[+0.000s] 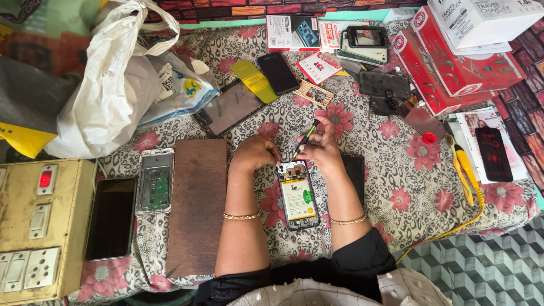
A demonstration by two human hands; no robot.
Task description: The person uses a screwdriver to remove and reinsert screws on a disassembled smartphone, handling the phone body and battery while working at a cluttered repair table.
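Opened phone [298,195] with white battery on floral-cloth counter [408,170], left hand [256,153] curled, steadying its top edge, right hand [321,148] pinching green-tipped screwdriver [305,137], wooden board [198,207] alongside.

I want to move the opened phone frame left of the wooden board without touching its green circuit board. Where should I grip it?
Pinch the phone frame by its two long white side rails, about mid-length, coming from above. It lies flat and open side up on the cloth, circuitry exposed inside, so only the rails look safe. The wooden board lies close on the right, so that side is probably tight.
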